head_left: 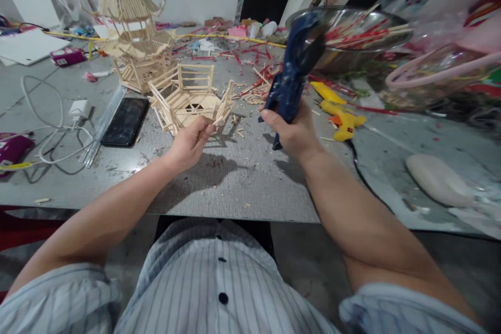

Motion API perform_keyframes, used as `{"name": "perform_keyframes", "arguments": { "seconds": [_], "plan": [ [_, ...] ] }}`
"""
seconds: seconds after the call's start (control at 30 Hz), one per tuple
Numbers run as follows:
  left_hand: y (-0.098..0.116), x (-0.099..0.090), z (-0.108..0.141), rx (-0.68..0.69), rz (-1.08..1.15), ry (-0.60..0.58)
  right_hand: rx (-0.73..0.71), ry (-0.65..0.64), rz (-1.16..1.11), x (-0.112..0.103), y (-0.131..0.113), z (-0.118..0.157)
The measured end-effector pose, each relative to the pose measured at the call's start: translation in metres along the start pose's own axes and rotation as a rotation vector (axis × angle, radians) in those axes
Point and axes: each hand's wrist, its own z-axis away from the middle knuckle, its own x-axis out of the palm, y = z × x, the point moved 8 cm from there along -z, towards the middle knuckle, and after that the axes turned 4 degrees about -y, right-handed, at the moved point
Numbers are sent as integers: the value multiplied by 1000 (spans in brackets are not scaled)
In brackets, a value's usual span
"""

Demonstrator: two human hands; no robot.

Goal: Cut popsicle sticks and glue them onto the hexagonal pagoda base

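Observation:
My left hand (pixel 191 143) is closed in a pinch at the near right side of a hexagonal wooden-stick frame (pixel 182 107) with low railings. A pale wooden stick (pixel 219 121) shows at the fingertips; whether it is joined to the railing, I cannot tell. Held upright above the table in my right hand (pixel 299 135) is a dark blue hand cutter (pixel 293 68), its handles pointing down and its head up, slightly blurred. Behind the frame stands a tiered stick pavilion (pixel 131 26) with a pointed roof.
A phone (pixel 125 121) lies left of the frame, beside a white charger (pixel 80 109) and cable. On the right are a yellow glue gun (pixel 344 120), a metal bowl (pixel 352 52) with red-and-pale sticks, and a pale rounded object (pixel 438 180). Stick offcuts (pixel 252 96) litter the table.

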Motion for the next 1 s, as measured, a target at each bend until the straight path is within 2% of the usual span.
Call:
{"name": "perform_keyframes", "arguments": {
  "seconds": [0.1, 0.27, 0.43, 0.73, 1.0],
  "plan": [
    [0, -4, -1, 43, -13, 34, -107, 91, 114, -2, -6, 1],
    [13, -9, 0, 203, -63, 81, -200, -43, 288, 23, -12, -1],
    [21, -10, 1, 314, -85, 105, -213, -93, 326, 28, -14, 0],
    [14, -8, 1, 245, -89, 69, -222, -156, 363, 31, -18, 1],
    [16, -7, 0, 264, -87, 69, -216, -160, 380, 31, -17, 2]
  ]
}}
